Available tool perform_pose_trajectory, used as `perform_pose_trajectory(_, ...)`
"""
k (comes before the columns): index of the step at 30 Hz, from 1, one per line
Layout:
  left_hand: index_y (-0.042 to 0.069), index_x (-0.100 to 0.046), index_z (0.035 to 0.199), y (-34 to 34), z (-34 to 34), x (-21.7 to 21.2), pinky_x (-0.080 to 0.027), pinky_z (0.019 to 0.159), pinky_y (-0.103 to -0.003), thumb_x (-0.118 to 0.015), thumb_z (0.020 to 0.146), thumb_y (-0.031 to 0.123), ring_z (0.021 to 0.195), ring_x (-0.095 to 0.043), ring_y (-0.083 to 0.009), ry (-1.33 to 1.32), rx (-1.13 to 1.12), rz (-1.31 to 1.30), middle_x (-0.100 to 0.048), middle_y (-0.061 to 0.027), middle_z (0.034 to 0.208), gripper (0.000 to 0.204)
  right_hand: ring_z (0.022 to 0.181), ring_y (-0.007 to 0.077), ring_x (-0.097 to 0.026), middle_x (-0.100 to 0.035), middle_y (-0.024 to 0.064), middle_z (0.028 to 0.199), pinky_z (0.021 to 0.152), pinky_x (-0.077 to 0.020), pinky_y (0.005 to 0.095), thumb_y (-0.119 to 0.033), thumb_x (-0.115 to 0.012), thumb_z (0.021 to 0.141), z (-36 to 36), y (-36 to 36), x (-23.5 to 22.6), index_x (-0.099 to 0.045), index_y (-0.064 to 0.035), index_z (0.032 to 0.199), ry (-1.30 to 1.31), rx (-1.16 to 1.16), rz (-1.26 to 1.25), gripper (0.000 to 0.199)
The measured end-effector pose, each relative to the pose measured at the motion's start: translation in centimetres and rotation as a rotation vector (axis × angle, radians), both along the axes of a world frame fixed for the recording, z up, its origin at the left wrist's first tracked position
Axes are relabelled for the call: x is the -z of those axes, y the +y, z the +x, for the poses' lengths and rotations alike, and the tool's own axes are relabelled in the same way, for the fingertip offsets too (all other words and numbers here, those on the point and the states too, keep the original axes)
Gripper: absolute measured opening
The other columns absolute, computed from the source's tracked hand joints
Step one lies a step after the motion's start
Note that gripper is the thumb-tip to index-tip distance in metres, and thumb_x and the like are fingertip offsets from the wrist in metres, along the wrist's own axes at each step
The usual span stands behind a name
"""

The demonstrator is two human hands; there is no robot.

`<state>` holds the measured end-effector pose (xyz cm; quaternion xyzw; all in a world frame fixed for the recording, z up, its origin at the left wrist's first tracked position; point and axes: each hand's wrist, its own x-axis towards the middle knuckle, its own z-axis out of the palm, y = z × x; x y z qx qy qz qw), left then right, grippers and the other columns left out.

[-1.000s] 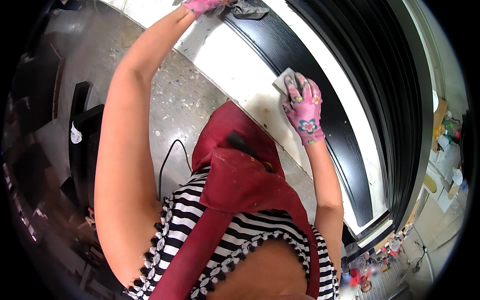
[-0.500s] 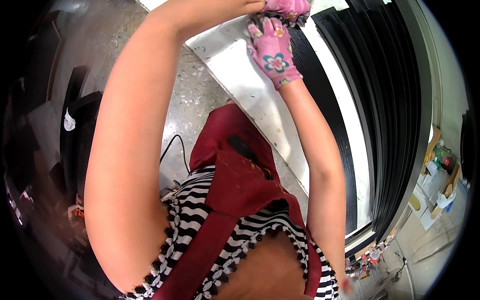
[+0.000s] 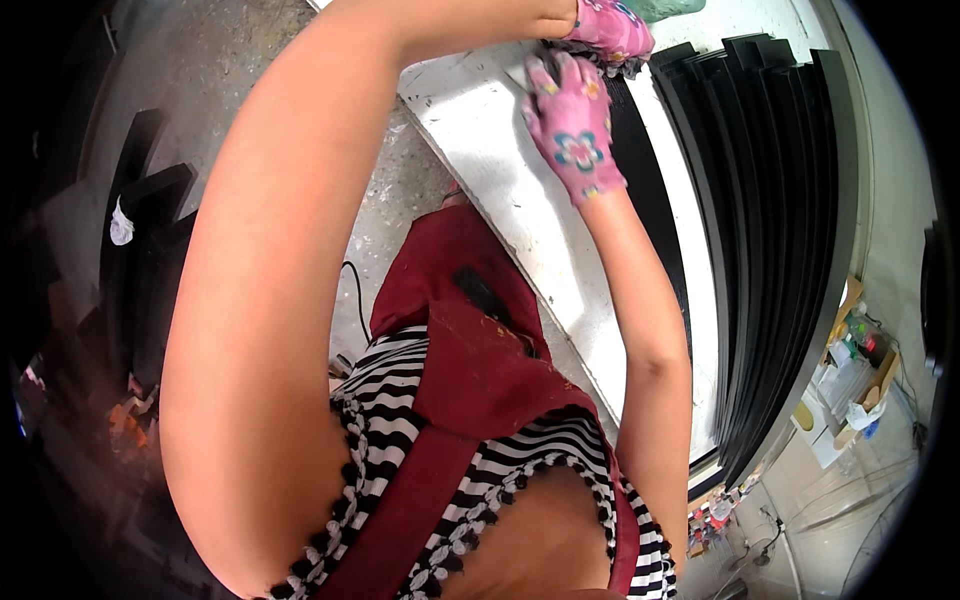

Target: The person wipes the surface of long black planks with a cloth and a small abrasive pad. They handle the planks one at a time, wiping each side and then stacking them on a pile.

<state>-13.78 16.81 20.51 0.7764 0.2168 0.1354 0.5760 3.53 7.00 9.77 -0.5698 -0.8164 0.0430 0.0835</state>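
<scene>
Both my hands wear pink flowered gloves with dark, soiled fingers and meet at the top of the view. My left hand point(image 3: 612, 32) is bent over the far part of a long black board point(image 3: 650, 170), its fingers curled down and partly hidden. Just nearer to me, my right hand point(image 3: 575, 130) lies at the left edge of that board with its fingers bent together. Something dark and small shows at its fingertips, too blurred to name. The board lies lengthwise on a white-topped table point(image 3: 480, 150).
Many long black strips point(image 3: 770, 220) stand packed side by side to the right. A green object point(image 3: 662, 8) shows at the top edge. Dark boards point(image 3: 150, 200) stand on the left over a grey floor point(image 3: 385, 180). A box of odds and ends point(image 3: 870, 385) sits at far right.
The view has shifted, so both hands and the table appear slightly farther right and lower. More of the green object shows at the top. Both hands stay together at the board.
</scene>
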Motion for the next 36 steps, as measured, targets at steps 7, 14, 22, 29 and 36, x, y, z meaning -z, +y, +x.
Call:
perform_pose_trajectory(7, 0.01, -0.058, 0.118, -0.2, -2.1, 0.6, -0.042, 0.095, -0.034, -0.043, 0.102, 0.023, 0.1, -0.056, -0.0242, 0.149, -0.049, 0.261, -0.063, -0.0137, 0.113, 0.026, 0.113, 0.037, -0.052, -0.053, 0.0166, 0.126, 0.097, -0.0445, 0.0468, -0.015, -0.072, 0.075, 2.0, -3.6, -0.1, -0.06, -0.0123, 0.127, 0.059, -0.032, 0.031, 0.053)
perform_pose_trajectory(14, 0.01, -0.058, 0.122, 0.3, -2.0, 1.5, -0.042, 0.098, -0.035, -0.043, 0.101, 0.023, 0.107, -0.057, -0.0255, 0.261, -0.031, 0.138, -0.063, -0.0145, 0.12, 0.028, 0.112, 0.0379, -0.051, -0.053, 0.02, 0.123, 0.095, -0.0442, 0.0471, -0.019, -0.07, 0.075, 1.5, -3.4, 0.5, -0.06, -0.0076, 0.123, -0.046, -0.048, 0.073, 0.05)
perform_pose_trajectory(22, 0.01, -0.056, 0.13, -1.0, -1.3, 1.4, -0.038, 0.105, -0.033, -0.043, 0.102, 0.025, 0.118, -0.053, -0.0237, 0.069, -0.063, 0.163, -0.059, -0.0103, 0.132, 0.035, 0.109, 0.0369, -0.053, -0.057, 0.0174, 0.119, 0.093, -0.0458, 0.046, -0.019, -0.071, 0.076, 0.4, -1.3, 0.8, -0.063, -0.0107, 0.12, 0.071, -0.03, 0.125, 0.045)
perform_pose_trajectory(29, 0.007, -0.055, 0.131, -2.5, -0.9, 1.6, -0.037, 0.106, -0.033, -0.045, 0.101, 0.027, 0.121, -0.053, -0.0244, 0.114, -0.124, 0.154, -0.059, -0.0104, 0.133, 0.037, 0.117, 0.0378, -0.049, -0.049, 0.0168, 0.132, 0.101, -0.0417, 0.0484, -0.014, -0.07, 0.077, 8.9, -17.9, -0.5, -0.057, -0.0105, 0.129, -0.047, 0.141, -0.066, 0.054)
perform_pose_trajectory(36, 0.009, -0.063, 0.123, -2.0, 8.4, 8.2, -0.047, 0.1, -0.036, -0.064, 0.078, 0.009, 0.112, -0.06, -0.0248, 0.112, -0.223, 0.521, -0.064, -0.0111, 0.119, 0.045, 0.12, 0.034, -0.05, -0.053, 0.0159, 0.129, 0.102, -0.0431, 0.0428, -0.01, -0.069, 0.079, 17.4, -31.2, -1.7, -0.059, -0.0128, 0.132, 0.158, 0.493, -0.111, 0.055)
